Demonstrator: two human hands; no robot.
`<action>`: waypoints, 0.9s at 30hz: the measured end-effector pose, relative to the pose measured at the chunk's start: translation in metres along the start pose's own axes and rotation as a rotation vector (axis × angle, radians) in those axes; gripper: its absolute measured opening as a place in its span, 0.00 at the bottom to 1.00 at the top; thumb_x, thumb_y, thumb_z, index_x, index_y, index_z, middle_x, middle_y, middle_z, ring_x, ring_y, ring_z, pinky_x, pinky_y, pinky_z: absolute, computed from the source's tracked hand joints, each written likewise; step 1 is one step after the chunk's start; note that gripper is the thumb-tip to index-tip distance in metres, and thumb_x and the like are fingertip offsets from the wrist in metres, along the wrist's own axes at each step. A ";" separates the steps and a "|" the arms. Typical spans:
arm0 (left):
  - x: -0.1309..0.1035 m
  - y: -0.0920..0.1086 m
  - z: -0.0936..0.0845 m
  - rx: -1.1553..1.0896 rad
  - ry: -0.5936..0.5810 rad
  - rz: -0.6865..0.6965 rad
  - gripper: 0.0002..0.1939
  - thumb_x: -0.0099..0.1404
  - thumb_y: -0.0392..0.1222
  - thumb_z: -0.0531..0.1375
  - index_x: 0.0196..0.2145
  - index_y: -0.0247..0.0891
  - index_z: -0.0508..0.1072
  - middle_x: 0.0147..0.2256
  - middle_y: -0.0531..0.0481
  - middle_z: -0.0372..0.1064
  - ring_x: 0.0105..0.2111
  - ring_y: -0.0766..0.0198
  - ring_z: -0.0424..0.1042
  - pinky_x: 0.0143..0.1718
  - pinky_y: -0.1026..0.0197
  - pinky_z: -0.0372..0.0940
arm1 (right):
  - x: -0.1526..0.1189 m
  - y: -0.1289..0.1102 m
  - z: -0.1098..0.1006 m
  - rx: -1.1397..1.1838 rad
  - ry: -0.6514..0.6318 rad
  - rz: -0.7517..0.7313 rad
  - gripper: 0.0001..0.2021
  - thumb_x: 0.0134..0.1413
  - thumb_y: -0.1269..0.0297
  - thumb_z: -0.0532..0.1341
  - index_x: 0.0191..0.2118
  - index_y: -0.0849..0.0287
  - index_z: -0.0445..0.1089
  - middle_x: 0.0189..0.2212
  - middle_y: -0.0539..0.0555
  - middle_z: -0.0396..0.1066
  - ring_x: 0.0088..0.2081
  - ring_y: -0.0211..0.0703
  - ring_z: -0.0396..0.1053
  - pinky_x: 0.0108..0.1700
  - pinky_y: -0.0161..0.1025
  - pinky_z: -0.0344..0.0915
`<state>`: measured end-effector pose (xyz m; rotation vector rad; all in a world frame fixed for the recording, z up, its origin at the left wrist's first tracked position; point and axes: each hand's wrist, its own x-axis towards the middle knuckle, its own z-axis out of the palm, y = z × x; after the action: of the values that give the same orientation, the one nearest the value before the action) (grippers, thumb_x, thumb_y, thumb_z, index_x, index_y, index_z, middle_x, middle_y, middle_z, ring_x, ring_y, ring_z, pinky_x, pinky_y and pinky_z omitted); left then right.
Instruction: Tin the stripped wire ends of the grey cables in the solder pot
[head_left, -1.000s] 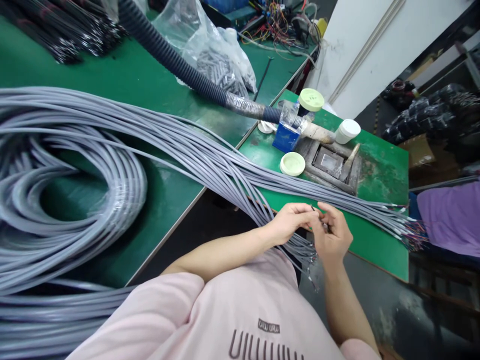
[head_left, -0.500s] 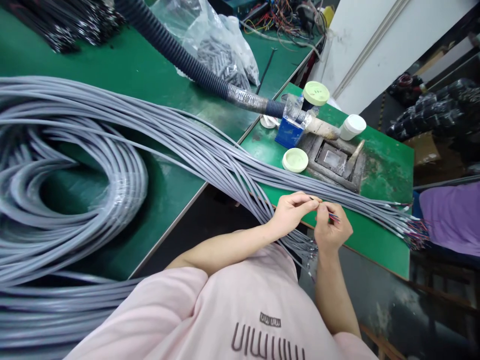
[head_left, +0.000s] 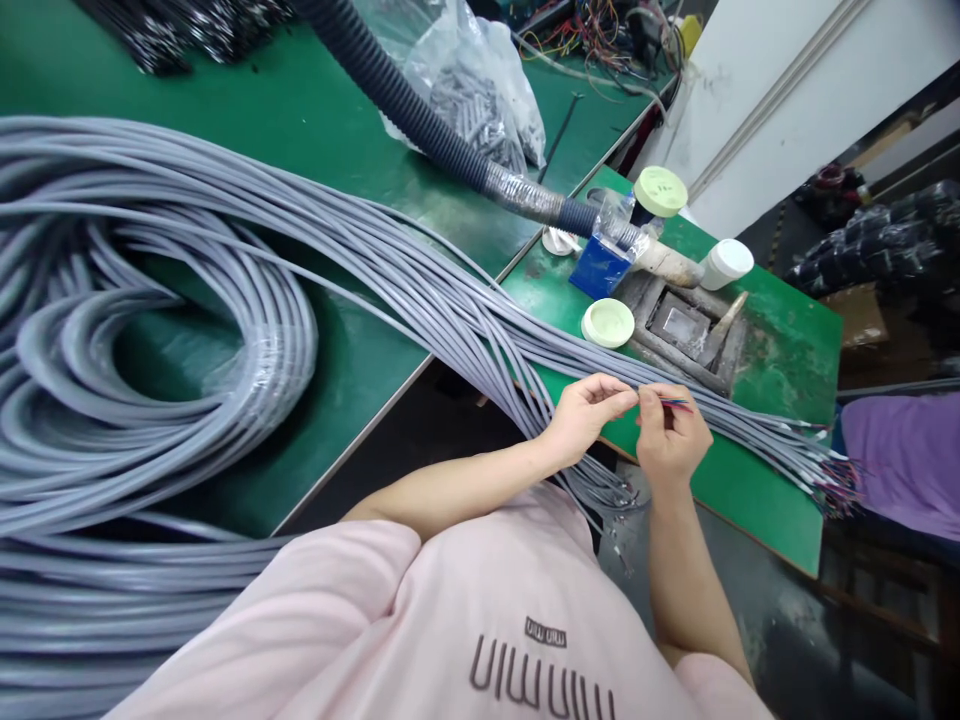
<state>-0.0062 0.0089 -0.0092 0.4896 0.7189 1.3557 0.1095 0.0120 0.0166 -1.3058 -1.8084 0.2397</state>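
In front of my chest both hands meet, fingertips almost touching. My right hand [head_left: 673,440] pinches a few thin coloured wires [head_left: 677,404], red and blue among them, whose ends stick out past its fingers. My left hand [head_left: 589,418] is closed in a pinch beside them; what lies between its thumb and finger is hidden. Just beyond the hands a thick bundle of grey cables [head_left: 450,290] runs across the bench to stripped ends with coloured wires [head_left: 841,480]. More grey cable ends [head_left: 604,487] hang below my left wrist.
Coiled grey cables [head_left: 289,375] fill the left bench. A ridged black hose [head_left: 397,95] reaches to a grimy square pot [head_left: 679,325], with a blue box [head_left: 600,267], a pale green lid [head_left: 608,323] and a white tub [head_left: 726,264] around it. A person in purple [head_left: 900,465] is at right.
My hands stay pinched together and have shifted slightly. The coloured wires now show more clearly beyond my right fingers. The whole view has moved a little with my head.
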 end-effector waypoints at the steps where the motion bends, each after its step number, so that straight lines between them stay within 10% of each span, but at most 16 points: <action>1: 0.001 0.000 0.000 0.003 0.002 0.003 0.17 0.50 0.49 0.70 0.28 0.34 0.72 0.23 0.56 0.67 0.24 0.73 0.62 0.30 0.67 0.59 | 0.002 0.000 0.001 0.003 -0.003 -0.009 0.06 0.60 0.63 0.58 0.33 0.56 0.70 0.29 0.50 0.72 0.30 0.40 0.71 0.34 0.37 0.66; 9: 0.016 0.014 -0.015 0.200 -0.127 0.018 0.21 0.54 0.51 0.68 0.39 0.34 0.72 0.26 0.55 0.67 0.24 0.72 0.63 0.29 0.66 0.59 | 0.053 0.008 0.003 -0.111 -0.143 -0.082 0.11 0.62 0.59 0.56 0.34 0.58 0.71 0.29 0.52 0.74 0.30 0.41 0.71 0.34 0.38 0.65; 18: 0.025 0.028 -0.058 1.333 -0.331 0.590 0.10 0.68 0.44 0.55 0.40 0.38 0.73 0.33 0.50 0.72 0.35 0.64 0.68 0.38 0.60 0.59 | 0.125 0.040 0.030 -0.549 -0.532 -0.169 0.14 0.60 0.57 0.54 0.32 0.60 0.71 0.31 0.59 0.76 0.32 0.48 0.70 0.32 0.39 0.55; 27: 0.026 0.015 -0.062 1.639 -0.398 0.723 0.15 0.72 0.47 0.49 0.38 0.40 0.73 0.32 0.51 0.72 0.35 0.64 0.67 0.35 0.56 0.52 | 0.135 0.035 0.051 -0.860 -0.693 -0.199 0.14 0.61 0.57 0.53 0.38 0.60 0.72 0.36 0.62 0.77 0.34 0.52 0.72 0.30 0.41 0.49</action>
<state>-0.0592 0.0314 -0.0464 2.4095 1.2718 0.9285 0.0861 0.1574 0.0363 -1.7198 -2.7954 -0.2750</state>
